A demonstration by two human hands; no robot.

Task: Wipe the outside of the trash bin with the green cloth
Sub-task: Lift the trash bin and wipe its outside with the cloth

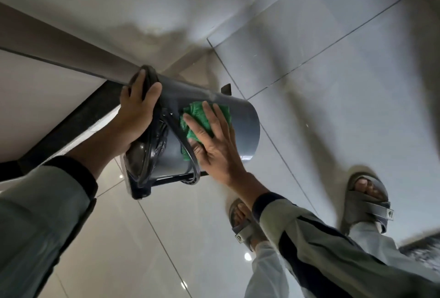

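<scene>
A grey cylindrical trash bin [240, 128] is tipped on its side and held off the floor in the middle of the head view. My left hand [137, 112] grips its rim, where a black bag liner [152, 145] folds over the edge. My right hand [214, 145] lies flat on the bin's side wall with fingers spread, pressing the green cloth [202, 113] against it. Part of the cloth is hidden under my palm.
Glossy grey floor tiles [333, 83] spread below and to the right. A white wall with a dark ledge [78, 116] runs along the left. My two feet in grey sandals [366, 190] stand on the tiles at the lower right.
</scene>
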